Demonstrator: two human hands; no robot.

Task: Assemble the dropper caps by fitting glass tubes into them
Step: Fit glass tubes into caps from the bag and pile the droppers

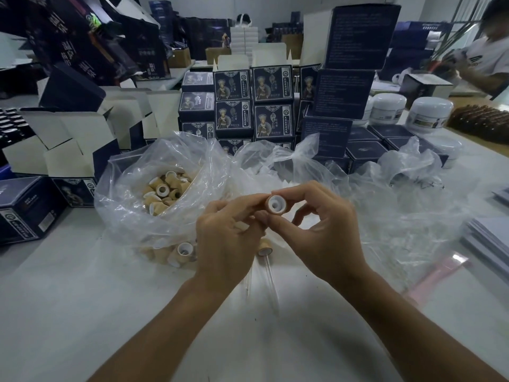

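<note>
Head view showed both hands, left hand (228,232) and right hand (322,230), with fingers (286,193) pinched on one cap (275,204), open end up; fitting probably awaited a tube (271,282) from the counter (82,299) below them.

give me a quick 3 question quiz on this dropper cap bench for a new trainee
1. True or false: the dropper cap held up has a glass tube fitted in it.
2. Where are the loose caps kept? A) clear plastic bag B) white jar C) open carton
3. Fill in: an assembled dropper lies on the table below the ____.

Key:
1. False; its white inside faces the camera with no tube visible, pinched by the left hand and right hand.
2. A
3. hands
</note>
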